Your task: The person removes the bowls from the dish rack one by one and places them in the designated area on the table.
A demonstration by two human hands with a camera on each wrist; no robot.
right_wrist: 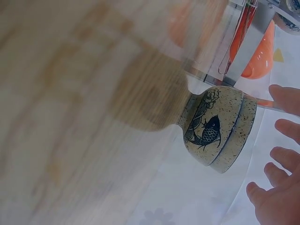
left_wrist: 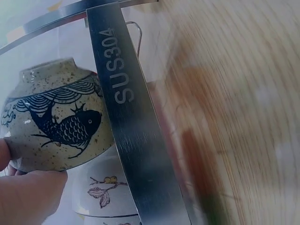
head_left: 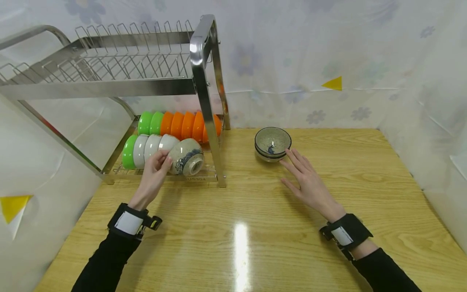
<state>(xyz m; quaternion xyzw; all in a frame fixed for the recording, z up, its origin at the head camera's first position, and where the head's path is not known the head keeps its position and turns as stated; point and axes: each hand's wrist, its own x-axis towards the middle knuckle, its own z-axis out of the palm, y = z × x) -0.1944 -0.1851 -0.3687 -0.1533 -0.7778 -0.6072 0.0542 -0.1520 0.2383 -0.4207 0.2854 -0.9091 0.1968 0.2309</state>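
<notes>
My left hand (head_left: 153, 172) pinches the rim of a speckled grey bowl (head_left: 182, 156) between thumb and fingers. This bowl lies tilted on its side, foot toward the front right, at the right end of the rack's front row. A blue fish and wave pattern shows on the bowl (left_wrist: 58, 117) in the left wrist view. On the table right of the rack, two nested bowls (head_left: 271, 140) of the same kind stand upright. Beside them is my right hand (head_left: 308, 182), fingers spread and extended, holding nothing. The right wrist view shows its fingertips (right_wrist: 286, 129) apart from the stack.
The two-tier metal dish rack (head_left: 195, 87) stands at the left. White bowls (head_left: 152, 147) and a green bowl (head_left: 129, 152) fill its lower front row. Behind them are orange bowls (head_left: 187, 125) and green bowls (head_left: 151, 123). A rack post rises just right of the held bowl.
</notes>
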